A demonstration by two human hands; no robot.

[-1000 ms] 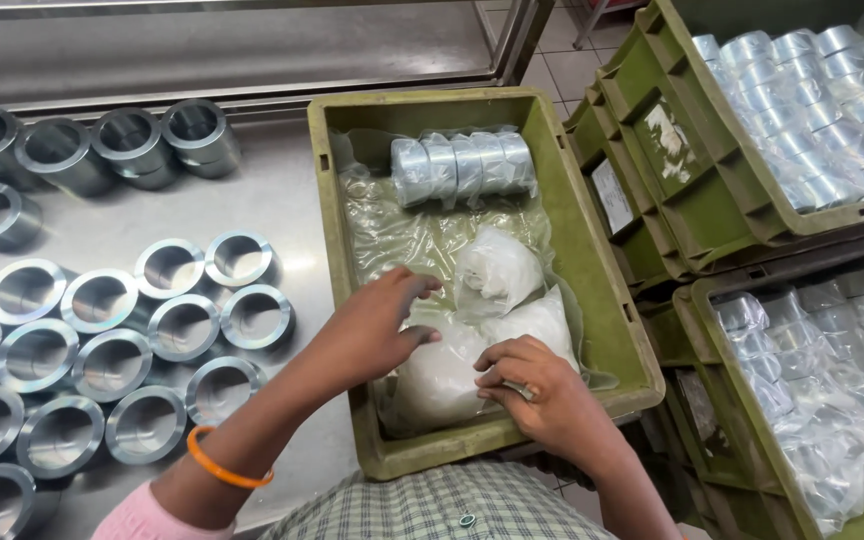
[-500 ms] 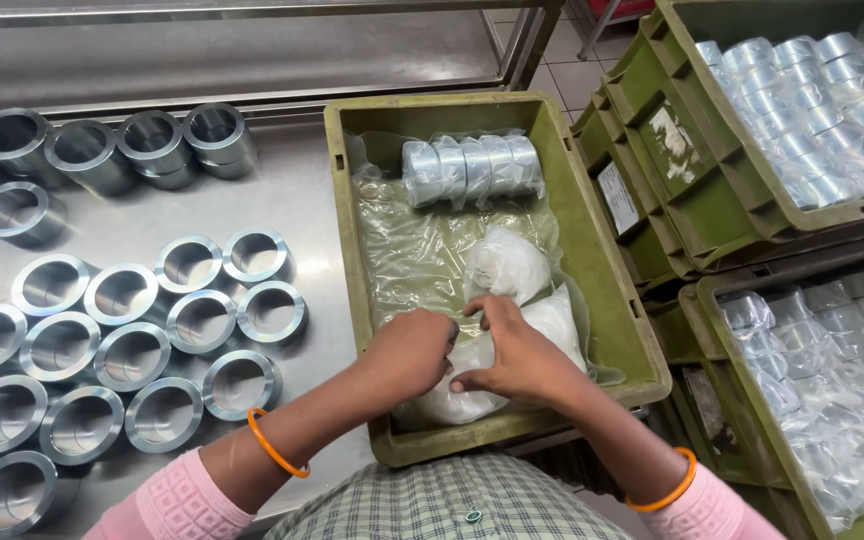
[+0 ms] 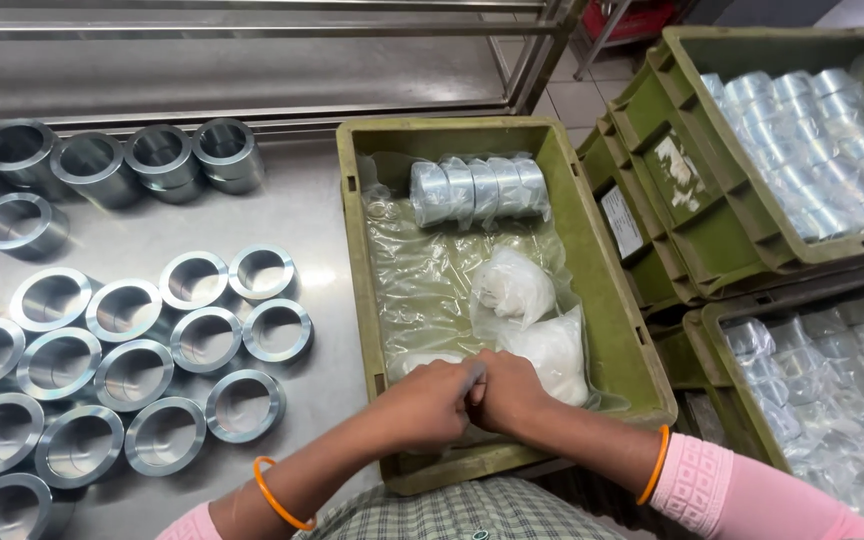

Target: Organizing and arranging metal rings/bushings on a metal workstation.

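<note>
Both forearms reach in from the near edge and meet over the near end of the green crate (image 3: 592,250), which sits on the steel table (image 3: 312,230). The left hand (image 3: 427,400) is curled into a loose fist, knuckles up, its fingertips pressed against those of the right hand (image 3: 507,390), which is curled the same way. Between them the two hands pinch a bit of clear plastic, most likely the neck of a white-filled plastic bag (image 3: 422,362) lying at the near left of the crate (the hands cover the grip itself, so just what is pinched cannot be told). An orange bangle (image 3: 272,495) rings the left wrist and another sits on the right wrist, next to a pink sleeve cuff.

Just beyond the right hand lie two more filled plastic bags (image 3: 532,320), touching each other. At the far end of the crate a wrapped row of metal rings (image 3: 479,188) lies on its side on the clear liner.

To the left, many bare metal rings (image 3: 132,375) stand on the table with their openings up. To the right, other green crates (image 3: 802,150) hold wrapped rings.
</note>
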